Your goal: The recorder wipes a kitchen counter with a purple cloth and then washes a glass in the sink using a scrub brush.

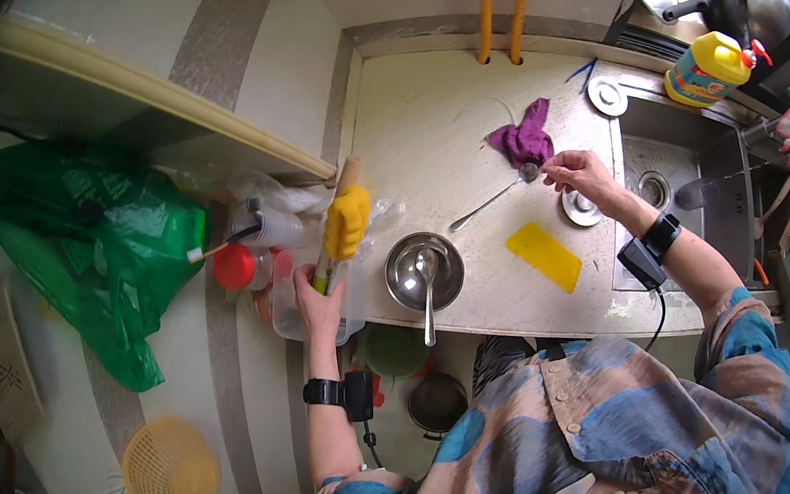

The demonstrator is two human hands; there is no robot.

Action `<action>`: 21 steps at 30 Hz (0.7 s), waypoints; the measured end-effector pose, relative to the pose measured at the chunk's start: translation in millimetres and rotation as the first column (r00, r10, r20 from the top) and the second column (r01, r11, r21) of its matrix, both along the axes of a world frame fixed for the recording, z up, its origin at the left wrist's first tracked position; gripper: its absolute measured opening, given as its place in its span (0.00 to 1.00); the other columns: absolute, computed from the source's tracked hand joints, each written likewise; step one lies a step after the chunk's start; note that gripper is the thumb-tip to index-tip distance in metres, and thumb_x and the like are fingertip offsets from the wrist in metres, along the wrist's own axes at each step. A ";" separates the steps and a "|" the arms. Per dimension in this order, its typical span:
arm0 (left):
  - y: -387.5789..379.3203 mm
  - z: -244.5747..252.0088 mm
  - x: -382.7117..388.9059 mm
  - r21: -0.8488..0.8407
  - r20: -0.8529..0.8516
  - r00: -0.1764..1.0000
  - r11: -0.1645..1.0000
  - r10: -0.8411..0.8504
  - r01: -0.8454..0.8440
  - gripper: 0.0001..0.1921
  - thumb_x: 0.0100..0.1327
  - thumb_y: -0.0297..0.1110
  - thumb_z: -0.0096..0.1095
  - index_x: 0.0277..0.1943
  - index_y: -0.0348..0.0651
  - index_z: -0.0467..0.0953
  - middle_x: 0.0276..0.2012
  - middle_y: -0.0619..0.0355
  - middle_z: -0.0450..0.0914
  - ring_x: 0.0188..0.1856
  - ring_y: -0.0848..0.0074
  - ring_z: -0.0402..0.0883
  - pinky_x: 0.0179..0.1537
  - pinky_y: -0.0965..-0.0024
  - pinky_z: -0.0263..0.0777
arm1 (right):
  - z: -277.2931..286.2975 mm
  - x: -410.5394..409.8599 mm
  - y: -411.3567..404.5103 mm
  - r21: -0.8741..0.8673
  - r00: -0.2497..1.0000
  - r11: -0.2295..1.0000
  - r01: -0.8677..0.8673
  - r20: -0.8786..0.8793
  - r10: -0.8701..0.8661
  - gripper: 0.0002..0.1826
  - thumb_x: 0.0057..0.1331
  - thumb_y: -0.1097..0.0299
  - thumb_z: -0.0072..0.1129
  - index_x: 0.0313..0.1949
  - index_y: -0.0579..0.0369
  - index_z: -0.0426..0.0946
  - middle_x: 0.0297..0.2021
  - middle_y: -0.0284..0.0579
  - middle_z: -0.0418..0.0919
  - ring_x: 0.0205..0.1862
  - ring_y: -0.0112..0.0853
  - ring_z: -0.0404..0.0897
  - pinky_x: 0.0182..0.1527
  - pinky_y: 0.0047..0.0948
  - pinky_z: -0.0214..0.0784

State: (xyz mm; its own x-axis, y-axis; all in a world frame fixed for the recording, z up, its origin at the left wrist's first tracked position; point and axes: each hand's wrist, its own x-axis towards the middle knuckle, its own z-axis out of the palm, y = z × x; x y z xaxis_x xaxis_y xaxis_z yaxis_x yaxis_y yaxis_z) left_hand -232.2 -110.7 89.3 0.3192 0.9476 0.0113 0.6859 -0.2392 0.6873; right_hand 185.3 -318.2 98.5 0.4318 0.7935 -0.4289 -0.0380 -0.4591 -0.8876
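My left hand [320, 304] is at a clear plastic container [292, 322] on the left end of the counter, its fingers around or beside a green-ended handle [323, 283]. A ridged yellow object [347, 222] and a wooden stick [350, 173] rise just beyond it. Over the counter, my right hand [579, 179] has its fingertips pinched together close to the bowl of a long-handled metal spoon [488, 205]; whether they touch it, I cannot tell. Between my hands sits a steel bowl [401, 288] with another metal spoon [428, 291] leaning in it. A yellow flat scraper or sheet [545, 258] lies nearby.
A purple cloth [527, 136] lies behind the spoon. Sink strainers [606, 97] rest beside the steel sink [724, 193], with a yellow jug [707, 70] at its back. At left are a red-lidded jar [234, 266], a green plastic bag [100, 250] and a hanging yellow basket [171, 469].
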 end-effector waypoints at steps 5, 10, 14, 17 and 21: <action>3.9 -9.8 -6.7 0.056 -0.141 0.982 0.989 -0.126 0.135 0.31 0.41 0.22 0.72 0.50 0.37 0.66 0.47 0.47 0.72 0.53 0.57 0.69 0.55 0.59 0.64 | -6.3 3.7 3.0 -0.003 0.999 1.000 0.006 0.037 -0.006 0.10 0.67 0.67 0.55 0.41 0.60 0.79 0.31 0.39 0.80 0.32 0.24 0.76 0.37 0.25 0.70; 6.4 -3.9 -15.9 -0.035 -0.156 0.969 0.981 -0.194 0.190 0.33 0.40 0.22 0.72 0.53 0.37 0.66 0.49 0.47 0.73 0.55 0.56 0.70 0.56 0.59 0.64 | -33.1 25.6 16.4 0.013 0.932 0.999 -0.051 0.359 0.043 0.16 0.59 0.65 0.63 0.45 0.56 0.78 0.38 0.46 0.79 0.38 0.32 0.77 0.43 0.31 0.72; 1.6 11.7 -15.4 -0.068 -0.182 0.957 0.974 -0.224 0.215 0.37 0.38 0.20 0.72 0.57 0.37 0.66 0.52 0.47 0.73 0.57 0.57 0.70 0.59 0.60 0.63 | -30.7 16.9 27.2 -0.038 0.549 0.988 -0.148 0.828 0.114 0.30 0.51 0.63 0.69 0.55 0.46 0.72 0.57 0.55 0.66 0.56 0.45 0.70 0.54 0.39 0.69; -3.8 25.9 -12.6 -0.085 -0.191 0.953 0.972 -0.233 0.221 0.39 0.38 0.21 0.72 0.58 0.38 0.66 0.53 0.46 0.73 0.58 0.57 0.70 0.59 0.61 0.62 | -26.4 12.8 39.8 -0.235 0.554 0.961 -0.145 0.786 0.276 0.35 0.50 0.64 0.70 0.59 0.44 0.69 0.62 0.55 0.58 0.61 0.49 0.63 0.59 0.41 0.66; -13.4 54.0 -8.4 -0.035 -0.206 0.959 0.981 -0.192 0.189 0.37 0.40 0.22 0.72 0.59 0.37 0.66 0.53 0.45 0.72 0.58 0.57 0.70 0.60 0.61 0.61 | -55.2 38.0 46.0 -0.252 0.561 0.949 -0.189 0.766 0.315 0.26 0.52 0.68 0.67 0.52 0.54 0.71 0.55 0.56 0.68 0.57 0.46 0.68 0.53 0.41 0.69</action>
State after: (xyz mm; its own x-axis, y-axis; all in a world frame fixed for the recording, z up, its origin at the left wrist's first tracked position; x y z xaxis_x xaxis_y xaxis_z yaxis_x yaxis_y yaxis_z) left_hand -240.6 -124.1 143.3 0.4876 0.8686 -0.0878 0.7567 -0.3702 0.5389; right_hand 223.3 -272.2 43.3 0.4376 0.8907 -0.1231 0.7812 -0.4444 -0.4384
